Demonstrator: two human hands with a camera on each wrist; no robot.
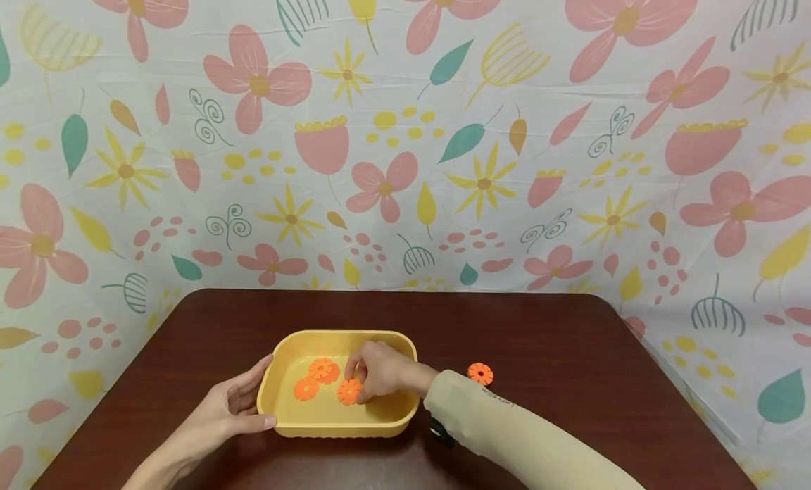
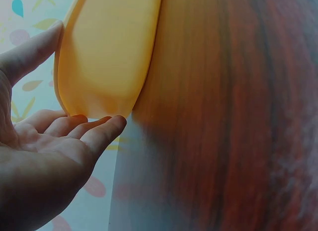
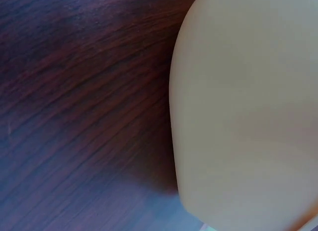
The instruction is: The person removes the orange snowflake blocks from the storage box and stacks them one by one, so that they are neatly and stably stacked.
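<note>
A: What is within the grip?
B: The right hand (image 1: 382, 367) pinches a flat orange disc (image 1: 347, 392) between thumb and forefinger, inside a yellow basin (image 1: 338, 430). The disc is round and notched like a cog or flower.

A: And the left hand (image 1: 223, 414)?
B: It holds the basin's left end, thumb on the near corner, fingers curved against the outer wall. The basin is smooth, plastic-looking, a rounded rectangle.

A: Where are the other discs?
B: Left of the pinching fingertips, on the basin floor, lie two overlapping discs (image 1: 320, 368) and a single disc (image 1: 306, 388) just beside them. To the right of that grip, outside the basin, a loose disc (image 1: 480, 374) rests beyond the pale fabric sleeve (image 1: 500, 423).

A: What lies beneath?
B: A glossy, dark reddish-brown table (image 1: 570, 377) with streaked wood grain.
</note>
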